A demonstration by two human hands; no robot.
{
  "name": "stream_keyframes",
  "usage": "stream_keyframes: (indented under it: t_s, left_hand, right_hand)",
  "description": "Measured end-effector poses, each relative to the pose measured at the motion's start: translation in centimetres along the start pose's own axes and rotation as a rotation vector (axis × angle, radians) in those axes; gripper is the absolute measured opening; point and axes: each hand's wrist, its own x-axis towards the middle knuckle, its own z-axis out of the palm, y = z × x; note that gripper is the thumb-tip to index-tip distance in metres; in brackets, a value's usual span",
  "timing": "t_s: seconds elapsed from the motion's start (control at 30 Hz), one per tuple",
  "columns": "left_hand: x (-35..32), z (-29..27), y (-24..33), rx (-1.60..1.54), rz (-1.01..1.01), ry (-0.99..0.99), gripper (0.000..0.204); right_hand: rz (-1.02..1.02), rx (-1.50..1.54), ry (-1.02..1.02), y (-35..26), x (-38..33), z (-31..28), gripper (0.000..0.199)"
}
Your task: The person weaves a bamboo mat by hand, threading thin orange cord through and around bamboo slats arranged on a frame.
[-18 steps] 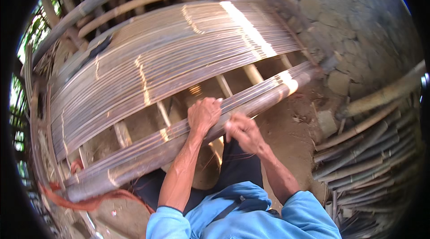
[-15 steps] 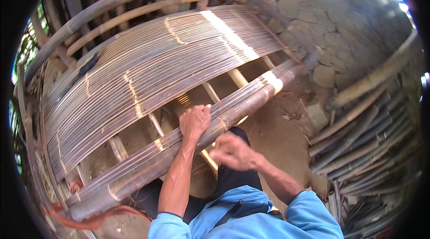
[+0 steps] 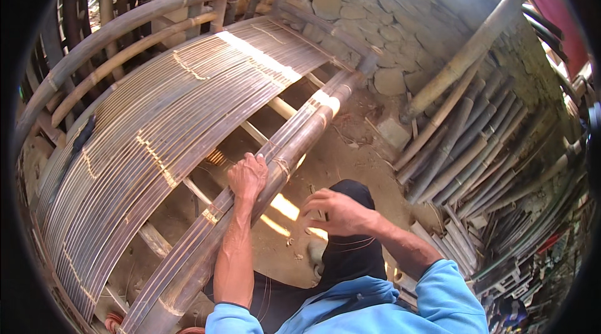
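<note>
A bamboo bench point(image 3: 206, 93) of narrow slats tied with pale lashings slants across the left half of the view. My left hand point(image 3: 248, 176) is closed over the loose strip of bamboo slats point(image 3: 181, 243) lying along the front pole. That thick bamboo pole point(image 3: 299, 140) runs beside the strip, with lashing wound round it. Over my dark-trousered knee point(image 3: 354, 193) hovers my right hand point(image 3: 341, 212), its fingers apart and slightly bent, no object visible in it. Thin strands point(image 3: 350, 245) cross the trouser leg below it.
Between slatted deck and front strip is a gap crossed by bamboo crosspieces point(image 3: 154, 240). Cut bamboo poles point(image 3: 463, 146) are stacked at the right under a leaning thick pole point(image 3: 466, 52). A stone wall point(image 3: 375, 21) stands behind. Reddish cord point(image 3: 114, 321) lies at the lower left.
The view has swung to the right, showing more of the pole stack. My right hand has moved away from the front pole and its fingers have spread. My left hand keeps its grip.
</note>
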Motion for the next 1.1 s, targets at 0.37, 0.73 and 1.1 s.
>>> stream_keyframes:
  t_s: [0.37, 0.73, 1.1]
  left_hand:
    - [-0.9, -0.5, 1.8, 0.005, -0.028, -0.020, 0.046]
    - [-0.6, -1.0, 3.8, 0.027, -0.246, 0.071, 0.044]
    - [10.0, 11.6, 19.6, 0.205, 0.361, 0.209, 0.115]
  right_hand:
    - [0.350, 0.094, 0.231, 11.8, -1.5, -7.0, 0.058]
    - [0.014, -0.185, 0.562, 31.8, 12.9, -16.5, 0.051]
    - [0.124, -0.290, 0.477, 46.4, 17.8, -21.2, 0.064]
